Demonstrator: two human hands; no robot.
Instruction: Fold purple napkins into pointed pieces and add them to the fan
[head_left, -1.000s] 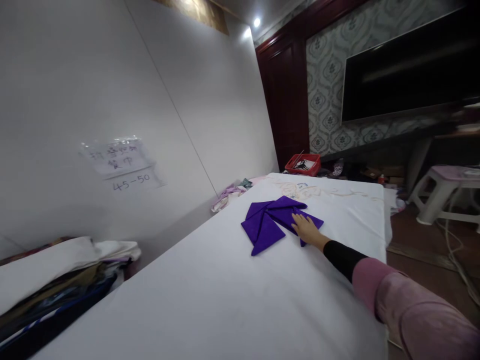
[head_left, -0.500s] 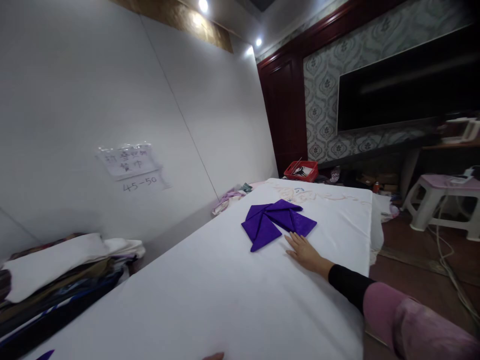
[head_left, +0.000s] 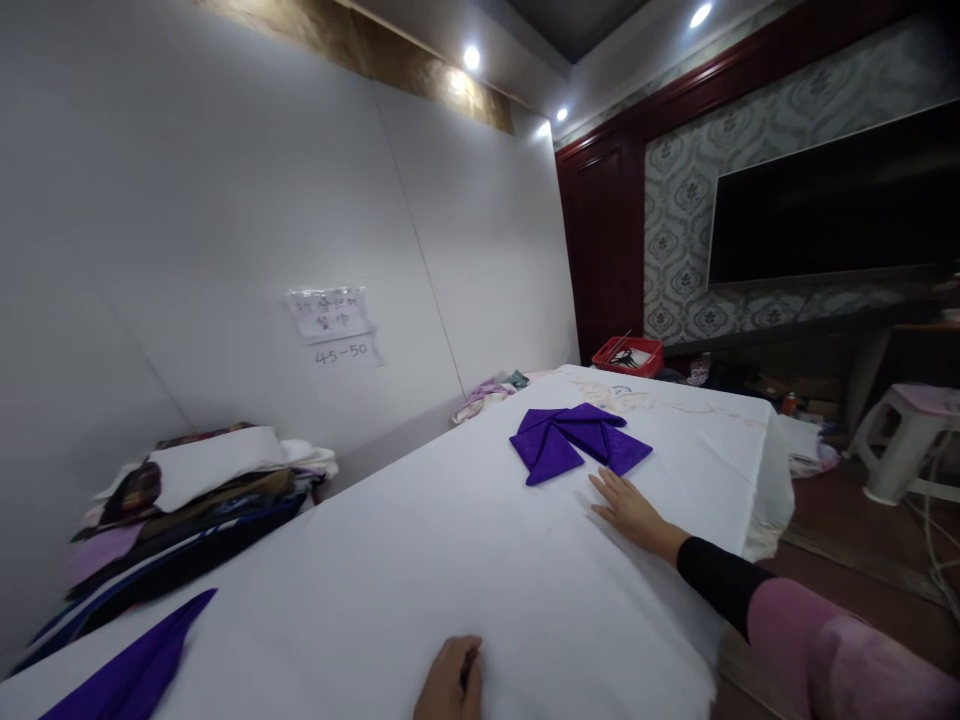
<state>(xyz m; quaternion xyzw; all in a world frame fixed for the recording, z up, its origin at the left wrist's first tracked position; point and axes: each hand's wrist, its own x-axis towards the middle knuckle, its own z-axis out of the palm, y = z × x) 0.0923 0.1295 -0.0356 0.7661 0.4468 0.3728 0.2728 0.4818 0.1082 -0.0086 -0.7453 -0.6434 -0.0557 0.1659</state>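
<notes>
A purple napkin (head_left: 553, 452), folded into pointed flaps that fan out, lies on the white tablecloth (head_left: 360, 590). My right hand (head_left: 626, 508) rests flat on the cloth just in front of its near right flap, fingers stretched out and holding nothing. Low in the middle of the view, my left hand (head_left: 451, 682) is over the cloth with its fingers curled in, and nothing shows in it; its lower part is cut off by the frame. Another purple cloth (head_left: 139, 665) lies at the near left corner, partly out of view.
Piled fabrics (head_left: 217, 490) stand along the left side by the white wall. Beyond the far end is a red basket (head_left: 628, 357) with items inside. A plastic stool (head_left: 904, 440) stands to the right, with a cable on the floor.
The view has shifted left and a little upward. More of my left hand and of the purple cloth at near left now shows. My right hand stays by the folded napkin.
</notes>
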